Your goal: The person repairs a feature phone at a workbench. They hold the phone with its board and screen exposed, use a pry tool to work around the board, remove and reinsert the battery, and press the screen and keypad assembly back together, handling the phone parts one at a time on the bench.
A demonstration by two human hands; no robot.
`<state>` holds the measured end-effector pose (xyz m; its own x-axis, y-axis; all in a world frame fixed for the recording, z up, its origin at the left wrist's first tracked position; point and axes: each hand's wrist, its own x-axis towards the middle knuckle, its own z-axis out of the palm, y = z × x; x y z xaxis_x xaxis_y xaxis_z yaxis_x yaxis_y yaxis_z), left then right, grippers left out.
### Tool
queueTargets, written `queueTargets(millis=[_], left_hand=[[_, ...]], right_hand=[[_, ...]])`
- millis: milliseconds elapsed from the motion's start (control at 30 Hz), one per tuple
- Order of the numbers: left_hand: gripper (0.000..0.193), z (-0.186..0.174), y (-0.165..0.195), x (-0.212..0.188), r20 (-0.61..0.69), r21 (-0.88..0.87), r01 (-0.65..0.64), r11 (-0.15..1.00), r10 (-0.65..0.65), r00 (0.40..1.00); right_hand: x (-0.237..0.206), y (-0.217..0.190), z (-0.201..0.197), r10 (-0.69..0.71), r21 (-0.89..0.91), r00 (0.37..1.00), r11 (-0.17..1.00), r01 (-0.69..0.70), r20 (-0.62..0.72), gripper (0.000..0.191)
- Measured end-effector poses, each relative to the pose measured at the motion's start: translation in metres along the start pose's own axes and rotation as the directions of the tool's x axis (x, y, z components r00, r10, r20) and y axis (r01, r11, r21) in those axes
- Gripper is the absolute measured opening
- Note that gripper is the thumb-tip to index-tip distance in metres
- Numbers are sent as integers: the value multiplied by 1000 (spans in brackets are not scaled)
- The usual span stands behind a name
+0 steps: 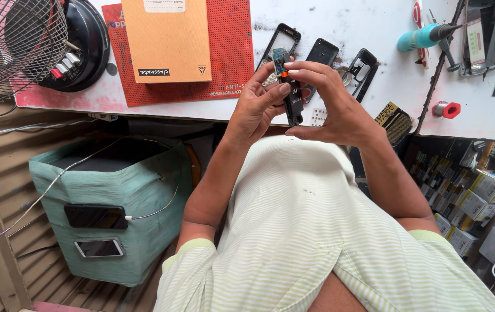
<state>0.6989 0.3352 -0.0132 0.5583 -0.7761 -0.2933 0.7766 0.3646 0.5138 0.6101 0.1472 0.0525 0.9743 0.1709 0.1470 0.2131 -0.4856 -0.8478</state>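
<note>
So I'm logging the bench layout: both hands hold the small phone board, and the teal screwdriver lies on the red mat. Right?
Not quite. The head view shows the teal screwdriver on the white bench, far from the red mat. Both the left hand and right hand do hold the phone board.

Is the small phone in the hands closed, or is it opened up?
Opened up: the phone shows a bare circuit board at its top, and separate housing frames lie on the table.
</note>
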Motion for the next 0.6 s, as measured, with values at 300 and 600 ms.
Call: queueTargets(millis=[300, 600], left_hand=[[61, 3, 3, -1, -12, 7, -3, 1000, 3, 1000], [57, 0, 2, 0, 6, -14, 7, 1000, -7, 1000]], right_hand=[[2, 0, 0, -54, -117, 998, 992, 55, 13, 101], [3, 0, -1, -56, -90, 998, 994, 54, -15, 94]])
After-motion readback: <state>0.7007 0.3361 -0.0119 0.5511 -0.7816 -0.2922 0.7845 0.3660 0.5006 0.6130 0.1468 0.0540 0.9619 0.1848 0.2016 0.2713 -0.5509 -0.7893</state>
